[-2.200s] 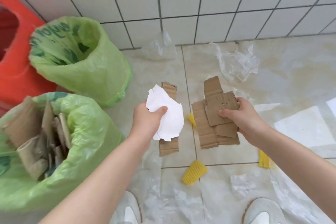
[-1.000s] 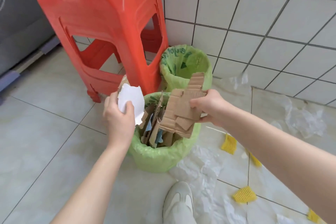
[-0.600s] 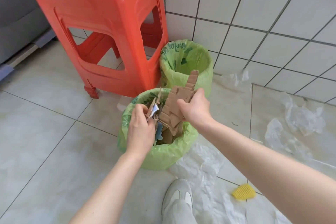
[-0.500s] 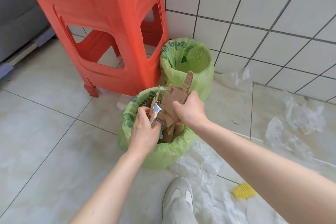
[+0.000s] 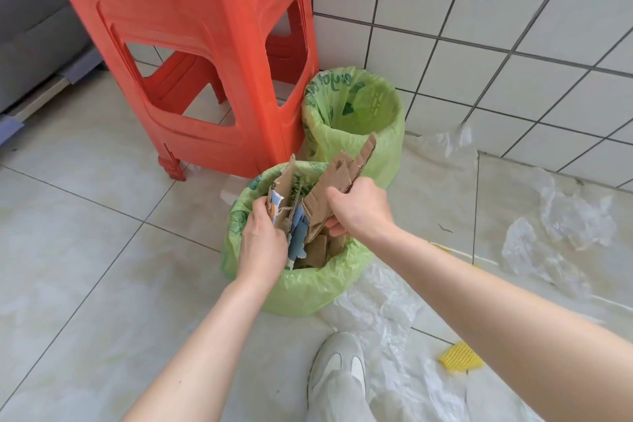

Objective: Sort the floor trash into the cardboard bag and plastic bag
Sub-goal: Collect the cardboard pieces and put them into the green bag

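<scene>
Lowered further into the bag, stiff light cardboard stays pinched edgewise by right-hand fingers, left hand gripping scraps.

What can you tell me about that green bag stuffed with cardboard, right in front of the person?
The near green bag is thin, crinkled, translucent plastic with dark green print near its rolled rim. It stands open on the tiled floor, packed with upright cardboard pieces. The left hand and right hand grip cardboard in its mouth. A second green bag stands just behind.

two green bags, one stool, two hands
</scene>
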`<control>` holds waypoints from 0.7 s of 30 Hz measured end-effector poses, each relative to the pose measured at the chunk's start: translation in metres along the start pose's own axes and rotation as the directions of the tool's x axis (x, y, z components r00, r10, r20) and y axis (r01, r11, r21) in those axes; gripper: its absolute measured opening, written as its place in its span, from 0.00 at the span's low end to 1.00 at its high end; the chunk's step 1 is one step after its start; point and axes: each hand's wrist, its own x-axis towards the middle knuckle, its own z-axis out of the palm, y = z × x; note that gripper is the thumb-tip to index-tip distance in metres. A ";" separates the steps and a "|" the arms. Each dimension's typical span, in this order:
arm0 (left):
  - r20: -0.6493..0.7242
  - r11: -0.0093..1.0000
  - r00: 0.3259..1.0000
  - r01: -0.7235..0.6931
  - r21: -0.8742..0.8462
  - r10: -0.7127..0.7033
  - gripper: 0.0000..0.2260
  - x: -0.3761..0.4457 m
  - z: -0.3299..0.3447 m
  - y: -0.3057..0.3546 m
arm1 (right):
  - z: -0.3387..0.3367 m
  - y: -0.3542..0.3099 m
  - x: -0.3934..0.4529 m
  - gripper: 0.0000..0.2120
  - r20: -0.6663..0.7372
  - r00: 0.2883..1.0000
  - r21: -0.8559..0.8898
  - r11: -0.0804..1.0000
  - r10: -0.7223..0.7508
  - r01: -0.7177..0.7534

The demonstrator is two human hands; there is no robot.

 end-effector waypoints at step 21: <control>0.148 0.984 0.975 -0.176 0.037 0.169 0.21 -0.007 0.002 0.008 | 0.002 0.006 -0.009 0.12 0.205 0.977 -0.145 0.989 0.061 -0.031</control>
